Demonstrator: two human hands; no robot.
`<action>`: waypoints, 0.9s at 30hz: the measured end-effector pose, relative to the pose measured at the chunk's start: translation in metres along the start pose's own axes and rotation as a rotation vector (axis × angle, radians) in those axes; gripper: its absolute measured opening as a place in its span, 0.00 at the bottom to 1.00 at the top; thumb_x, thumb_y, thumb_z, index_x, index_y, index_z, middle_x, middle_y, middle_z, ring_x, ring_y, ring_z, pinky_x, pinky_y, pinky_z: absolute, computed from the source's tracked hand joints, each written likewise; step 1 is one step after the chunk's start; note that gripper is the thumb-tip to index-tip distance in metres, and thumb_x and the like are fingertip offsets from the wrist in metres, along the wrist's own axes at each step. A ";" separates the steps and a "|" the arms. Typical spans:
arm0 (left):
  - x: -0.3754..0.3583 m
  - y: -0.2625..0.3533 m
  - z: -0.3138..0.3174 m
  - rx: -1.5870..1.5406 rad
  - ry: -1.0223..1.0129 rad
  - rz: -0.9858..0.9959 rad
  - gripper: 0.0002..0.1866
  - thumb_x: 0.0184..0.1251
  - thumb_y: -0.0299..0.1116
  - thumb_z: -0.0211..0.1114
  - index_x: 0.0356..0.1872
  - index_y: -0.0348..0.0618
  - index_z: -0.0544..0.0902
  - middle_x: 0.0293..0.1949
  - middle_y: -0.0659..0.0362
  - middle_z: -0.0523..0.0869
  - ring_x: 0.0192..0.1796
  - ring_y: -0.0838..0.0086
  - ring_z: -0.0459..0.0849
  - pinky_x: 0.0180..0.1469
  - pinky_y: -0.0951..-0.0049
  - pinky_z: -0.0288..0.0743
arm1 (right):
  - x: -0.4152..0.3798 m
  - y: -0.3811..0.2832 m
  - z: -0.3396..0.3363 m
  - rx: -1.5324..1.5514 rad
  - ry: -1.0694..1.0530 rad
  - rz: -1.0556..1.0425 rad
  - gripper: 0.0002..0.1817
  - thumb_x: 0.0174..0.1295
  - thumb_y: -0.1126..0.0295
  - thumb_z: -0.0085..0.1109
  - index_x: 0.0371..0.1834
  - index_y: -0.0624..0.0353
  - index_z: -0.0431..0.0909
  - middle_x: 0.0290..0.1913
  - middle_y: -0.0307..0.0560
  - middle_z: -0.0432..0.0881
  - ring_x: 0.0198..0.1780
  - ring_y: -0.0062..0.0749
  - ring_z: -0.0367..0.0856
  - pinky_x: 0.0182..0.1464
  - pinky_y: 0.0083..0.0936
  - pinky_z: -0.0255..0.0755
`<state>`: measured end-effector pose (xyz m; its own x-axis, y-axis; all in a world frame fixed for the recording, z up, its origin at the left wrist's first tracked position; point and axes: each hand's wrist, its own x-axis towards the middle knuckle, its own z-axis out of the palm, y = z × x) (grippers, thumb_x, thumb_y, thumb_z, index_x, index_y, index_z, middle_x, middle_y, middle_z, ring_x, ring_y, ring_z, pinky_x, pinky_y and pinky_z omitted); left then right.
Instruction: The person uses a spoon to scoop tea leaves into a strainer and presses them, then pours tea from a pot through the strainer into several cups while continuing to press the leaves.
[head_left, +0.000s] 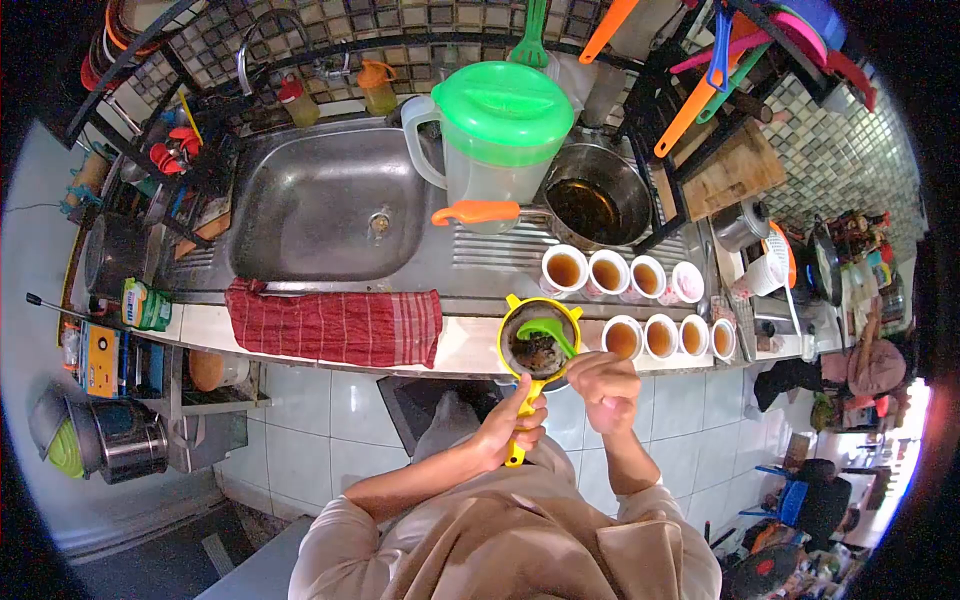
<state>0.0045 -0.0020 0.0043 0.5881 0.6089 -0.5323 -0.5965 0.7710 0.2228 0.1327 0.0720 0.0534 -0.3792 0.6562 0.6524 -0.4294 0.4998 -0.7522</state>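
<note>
Small kitchen, mosaic tile up the far wall [410,60], and a desk [470,342] running across with a steel sink [320,205] set into its left half. The person at the near side has both hands busy. Left hand [510,428] is wrapped round the handle of a yellow strainer [504,348], which sits at the desk's near edge, just left of the near row of cups. There's dark wet-looking stuff in it. Right hand [603,388] is closed on the handle of a green spoon [553,331], whose head is down in the strainer.

Two rows of white cups [622,340] to the right, four each, most with brownish-orange liquid; can't really tell for the far row's rightmost one. Behind those is a pot [598,197] with a dark bottom and an orange handle, beside a big pitcher [497,140] with a green lid. Red checked cloth [335,323] lies along the edge near the sink.
</note>
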 end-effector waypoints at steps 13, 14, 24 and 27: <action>0.001 0.000 0.001 -0.014 -0.028 0.003 0.24 0.61 0.62 0.39 0.23 0.51 0.61 0.14 0.71 0.55 0.14 0.85 0.51 0.16 0.84 0.46 | -0.007 0.010 0.011 -0.217 0.155 -0.002 0.29 0.59 0.51 0.38 0.06 0.58 0.50 0.07 0.38 0.54 0.08 0.27 0.53 0.13 0.23 0.45; 0.001 0.000 0.001 -0.014 -0.028 0.005 0.24 0.61 0.62 0.39 0.23 0.51 0.61 0.14 0.71 0.55 0.14 0.85 0.51 0.16 0.84 0.46 | -0.008 0.009 0.015 -0.217 0.153 -0.004 0.29 0.59 0.51 0.38 0.06 0.58 0.50 0.07 0.38 0.54 0.08 0.27 0.53 0.13 0.23 0.45; 0.001 -0.001 -0.003 -0.023 -0.042 -0.001 0.24 0.59 0.62 0.40 0.24 0.51 0.61 0.14 0.71 0.55 0.14 0.85 0.52 0.16 0.84 0.47 | -0.009 -0.013 0.018 0.097 0.371 0.134 0.21 0.54 0.60 0.40 0.08 0.57 0.49 0.07 0.35 0.50 0.09 0.23 0.45 0.14 0.23 0.41; 0.002 0.000 -0.004 -0.011 -0.033 0.001 0.24 0.60 0.62 0.40 0.24 0.51 0.61 0.14 0.71 0.55 0.14 0.85 0.52 0.16 0.84 0.46 | -0.010 -0.006 0.015 0.099 0.246 0.159 0.21 0.52 0.61 0.40 0.08 0.57 0.49 0.07 0.36 0.50 0.09 0.25 0.46 0.14 0.24 0.42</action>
<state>0.0036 -0.0018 0.0004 0.6053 0.6157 -0.5045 -0.6030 0.7684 0.2144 0.1266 0.0546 0.0528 -0.2431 0.8449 0.4765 -0.4634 0.3304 -0.8222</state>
